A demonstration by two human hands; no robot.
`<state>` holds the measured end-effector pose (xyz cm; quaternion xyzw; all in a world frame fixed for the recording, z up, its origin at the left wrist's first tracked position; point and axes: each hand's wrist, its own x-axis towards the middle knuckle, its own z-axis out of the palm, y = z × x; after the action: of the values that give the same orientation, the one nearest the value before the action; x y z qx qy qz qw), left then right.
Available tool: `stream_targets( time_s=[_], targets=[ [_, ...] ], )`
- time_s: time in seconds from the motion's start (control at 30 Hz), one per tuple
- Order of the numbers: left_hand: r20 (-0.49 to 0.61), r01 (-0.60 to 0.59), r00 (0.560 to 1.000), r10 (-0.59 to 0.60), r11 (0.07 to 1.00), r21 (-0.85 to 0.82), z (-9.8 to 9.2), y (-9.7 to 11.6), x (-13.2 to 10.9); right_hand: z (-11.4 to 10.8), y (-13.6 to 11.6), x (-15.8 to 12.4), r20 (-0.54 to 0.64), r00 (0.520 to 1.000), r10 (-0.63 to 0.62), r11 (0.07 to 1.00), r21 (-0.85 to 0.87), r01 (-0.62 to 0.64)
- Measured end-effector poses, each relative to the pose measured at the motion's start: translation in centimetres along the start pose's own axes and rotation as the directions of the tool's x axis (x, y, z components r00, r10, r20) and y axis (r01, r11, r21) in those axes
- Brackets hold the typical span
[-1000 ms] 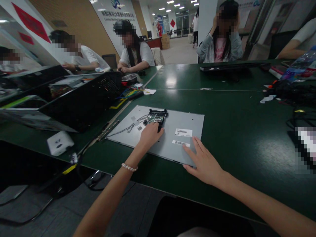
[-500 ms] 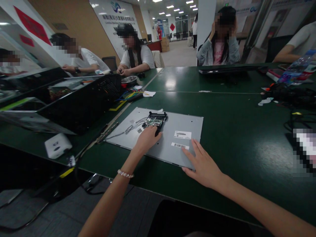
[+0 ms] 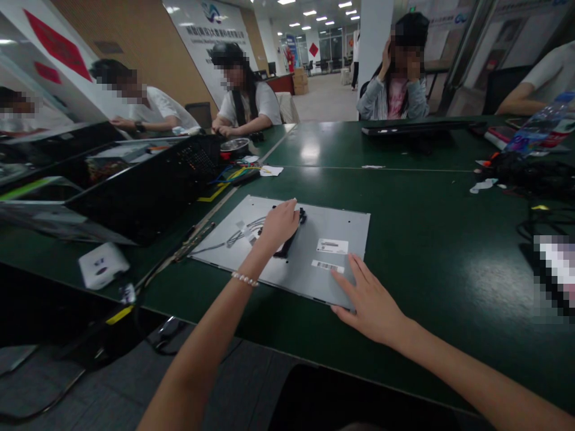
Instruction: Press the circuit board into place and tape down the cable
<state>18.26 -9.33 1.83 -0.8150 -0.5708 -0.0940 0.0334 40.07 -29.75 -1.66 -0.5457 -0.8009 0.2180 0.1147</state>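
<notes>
We see the left hand (image 3: 281,224) reaching farther across the table (image 3: 426,251) than the right hand (image 3: 375,299), back of the hand upward and fingers bent down over the far part of a black bracket (image 3: 286,245). The hand hides much of that bracket, so we cannot tell whether the fingers grip it or only rest on it. The bracket lies on a gray metal panel (image 3: 305,278), its near end showing just below the palm and a corner showing just right of the fingertips. The left forearm (image 3: 204,347) slants up and rightward, fairly straight at the wrist, with a beaded bracelet (image 3: 245,278) around it.

We find the right hand released, palm down and spread at the panel's near right corner. Its longer fingers point away and leftward over the panel, and the thumb lies along the near edge, apart from them. The right forearm (image 3: 476,368) comes in low from the right.

Just beyond the right fingertips we see a white label (image 3: 332,246), and beside the index finger a barcode label (image 3: 327,266). Left of the left hand, thin cables (image 3: 240,235) cross the panel. Well left of the left forearm sits a small white box (image 3: 103,265).
</notes>
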Motion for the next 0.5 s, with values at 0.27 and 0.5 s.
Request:
stream_targets(
  time_s=[0.27, 0.5],
  targets=[
    [0.267, 0.056, 0.963, -0.042, 0.997, -0.045, 3.2, -2.5, 6.8, 0.0, 0.2, 0.2, 0.011, 1.0, -0.006, 1.0, 0.012, 0.006],
    [0.255, 0.002, 0.967, 0.026, 0.994, -0.108, 4.1, -3.4, 9.1, 0.0, 0.2, 0.2, 0.0, 1.0, -0.006, 1.0, -0.001, 0.006]
  ],
)
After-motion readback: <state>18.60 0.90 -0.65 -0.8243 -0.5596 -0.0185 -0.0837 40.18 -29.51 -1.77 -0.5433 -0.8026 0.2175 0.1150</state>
